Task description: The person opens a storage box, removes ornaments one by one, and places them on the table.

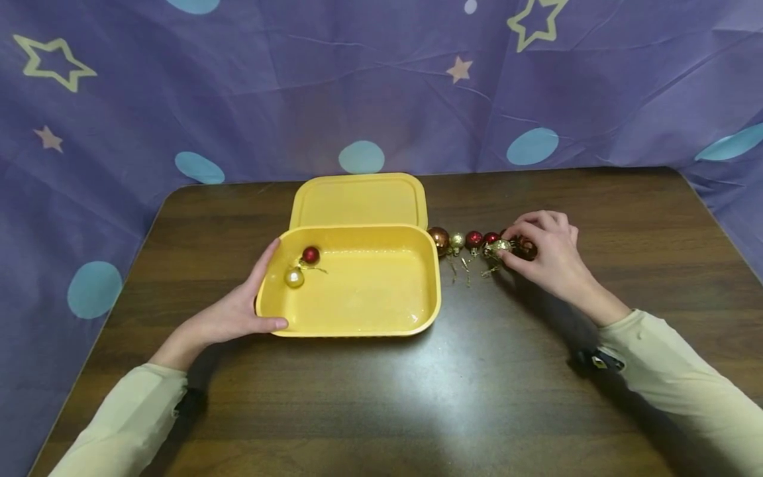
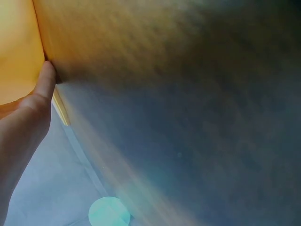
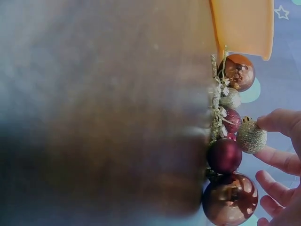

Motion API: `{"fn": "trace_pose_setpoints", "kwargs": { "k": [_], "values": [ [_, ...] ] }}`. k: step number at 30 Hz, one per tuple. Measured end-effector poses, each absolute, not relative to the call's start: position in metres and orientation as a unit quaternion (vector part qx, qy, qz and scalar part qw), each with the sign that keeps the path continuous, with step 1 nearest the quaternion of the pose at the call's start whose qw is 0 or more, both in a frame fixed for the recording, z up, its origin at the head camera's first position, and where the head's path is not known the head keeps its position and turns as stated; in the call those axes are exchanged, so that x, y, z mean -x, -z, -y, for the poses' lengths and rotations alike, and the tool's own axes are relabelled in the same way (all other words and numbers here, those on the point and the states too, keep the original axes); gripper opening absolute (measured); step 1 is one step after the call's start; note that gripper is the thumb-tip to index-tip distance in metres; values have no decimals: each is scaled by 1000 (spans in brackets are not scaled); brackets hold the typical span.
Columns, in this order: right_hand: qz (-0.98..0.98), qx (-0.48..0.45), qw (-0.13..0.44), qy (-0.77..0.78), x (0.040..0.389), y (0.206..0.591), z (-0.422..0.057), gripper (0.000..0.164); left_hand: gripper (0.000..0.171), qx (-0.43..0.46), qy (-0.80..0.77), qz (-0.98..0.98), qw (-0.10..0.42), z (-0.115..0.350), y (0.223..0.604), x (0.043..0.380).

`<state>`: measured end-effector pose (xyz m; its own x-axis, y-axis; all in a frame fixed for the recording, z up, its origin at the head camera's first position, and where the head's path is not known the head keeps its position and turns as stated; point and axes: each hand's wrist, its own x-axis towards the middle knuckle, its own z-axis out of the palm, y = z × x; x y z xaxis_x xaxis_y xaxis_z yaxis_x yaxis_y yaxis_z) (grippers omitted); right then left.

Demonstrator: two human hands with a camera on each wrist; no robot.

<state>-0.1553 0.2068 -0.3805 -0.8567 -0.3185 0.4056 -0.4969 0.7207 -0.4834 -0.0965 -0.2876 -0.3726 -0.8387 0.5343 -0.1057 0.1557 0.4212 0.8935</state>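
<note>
My left hand [image 1: 235,308] grips the left end of a yellow plastic container [image 1: 352,331], its thumb at the front corner and its fingers along the side wall. Inside, at the left, lie a small red bauble [image 1: 310,254] and a pearly gold bauble [image 1: 294,277]. Over a row of baubles to the right, my right hand [image 1: 551,255] pinches a glittery gold bauble [image 3: 252,135] between thumb and finger. That row includes a shiny copper bauble [image 1: 438,240], a pale gold bauble [image 1: 456,240], a red bauble [image 1: 473,240] and a larger copper bauble [image 3: 230,199].
Behind the container lies a flat yellow lid [image 1: 360,199]. Gold strings [image 1: 466,270] trail from the baubles onto the dark wooden table [image 1: 369,404]. A purple cloth with stars and dots [image 1: 393,86] hangs behind the table's far edge.
</note>
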Motion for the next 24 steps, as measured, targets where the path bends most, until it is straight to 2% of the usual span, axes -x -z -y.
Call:
{"fn": "trace_pose_setpoints", "kwargs": {
  "k": [24],
  "values": [
    [944, -213, 98, -231, 155, 383, -200, 26, 119, -209, -489, -825, 193, 287, 371, 96]
  ]
}}
